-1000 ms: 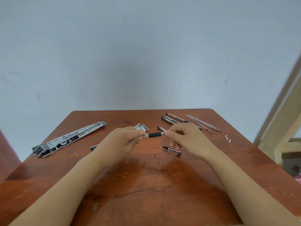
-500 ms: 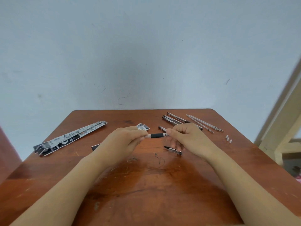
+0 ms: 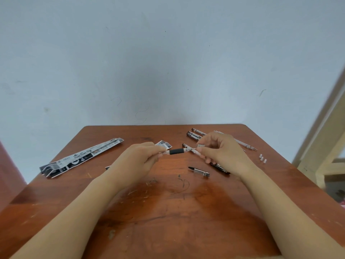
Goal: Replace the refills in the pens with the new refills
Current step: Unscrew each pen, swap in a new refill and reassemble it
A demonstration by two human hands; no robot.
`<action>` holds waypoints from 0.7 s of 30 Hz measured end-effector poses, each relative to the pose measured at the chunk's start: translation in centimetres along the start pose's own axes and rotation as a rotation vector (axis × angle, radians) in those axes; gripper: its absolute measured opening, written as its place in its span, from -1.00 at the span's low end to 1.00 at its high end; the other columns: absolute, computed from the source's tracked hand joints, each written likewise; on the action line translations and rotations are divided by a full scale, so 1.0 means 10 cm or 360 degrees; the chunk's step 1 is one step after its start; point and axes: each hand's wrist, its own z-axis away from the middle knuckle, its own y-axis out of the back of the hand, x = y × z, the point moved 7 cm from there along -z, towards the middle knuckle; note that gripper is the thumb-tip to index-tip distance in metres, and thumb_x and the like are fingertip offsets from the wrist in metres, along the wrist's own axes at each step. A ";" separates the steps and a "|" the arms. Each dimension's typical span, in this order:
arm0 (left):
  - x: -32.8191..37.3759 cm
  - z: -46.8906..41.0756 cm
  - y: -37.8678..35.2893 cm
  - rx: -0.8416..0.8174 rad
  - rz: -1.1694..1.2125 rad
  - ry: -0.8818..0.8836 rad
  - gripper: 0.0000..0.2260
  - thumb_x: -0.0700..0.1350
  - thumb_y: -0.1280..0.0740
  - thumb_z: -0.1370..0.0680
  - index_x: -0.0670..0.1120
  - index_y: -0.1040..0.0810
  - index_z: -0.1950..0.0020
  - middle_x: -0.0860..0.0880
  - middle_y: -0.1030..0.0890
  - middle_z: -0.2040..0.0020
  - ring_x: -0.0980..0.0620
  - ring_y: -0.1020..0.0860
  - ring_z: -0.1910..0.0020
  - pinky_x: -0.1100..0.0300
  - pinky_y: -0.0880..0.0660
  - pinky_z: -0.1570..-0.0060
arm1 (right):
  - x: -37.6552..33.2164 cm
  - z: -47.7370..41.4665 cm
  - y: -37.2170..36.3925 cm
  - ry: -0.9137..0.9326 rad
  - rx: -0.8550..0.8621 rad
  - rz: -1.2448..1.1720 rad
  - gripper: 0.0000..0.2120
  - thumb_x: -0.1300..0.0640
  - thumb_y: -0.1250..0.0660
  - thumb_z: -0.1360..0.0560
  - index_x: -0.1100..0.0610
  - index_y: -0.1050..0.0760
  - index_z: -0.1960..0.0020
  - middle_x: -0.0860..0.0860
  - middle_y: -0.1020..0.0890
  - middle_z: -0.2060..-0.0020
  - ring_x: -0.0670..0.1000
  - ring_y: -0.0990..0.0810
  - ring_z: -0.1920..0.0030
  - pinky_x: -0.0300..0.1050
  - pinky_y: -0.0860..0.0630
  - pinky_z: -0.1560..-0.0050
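Brown wooden worktop (image 3: 168,212), scratched and ink-marked, set against a pale blue wall (image 3: 149,62). At nine o'clock, a long black-and-white refill packet (image 3: 80,157) lying flat and slanted. Over the centre, left hand (image 3: 138,161) with grip clamped on the clear end of a pen (image 3: 176,151), held level above the wood, black rubber sleeve showing between the two hands. Right hand (image 3: 222,154) at the pen's other end, grip pinched together on a small silvery tip piece (image 3: 200,146), thin point of the refill showing just beside it. At one o'clock, several more pens (image 3: 194,135) lying side by side, with thin clear refills (image 3: 246,145) just to their right. Just below the right hand, a black-ended cap (image 3: 199,171) lying alone. At three o'clock, a few tiny white bits (image 3: 262,158).
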 end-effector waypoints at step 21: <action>-0.04 0.00 0.04 0.0029 -0.0088 0.0052 -0.66 -0.03 -0.10 -0.46 -0.09 -0.58 -0.06 -0.12 -0.59 0.19 -0.09 -0.52 0.21 0.07 -0.42 0.18 | 0.14 0.00 -0.11 0.0062 -0.0434 0.1456 -0.77 0.25 -0.23 -0.51 0.12 -0.56 -0.11 0.04 -0.57 -0.12 0.00 -0.52 -0.08 -0.29 -0.32 0.04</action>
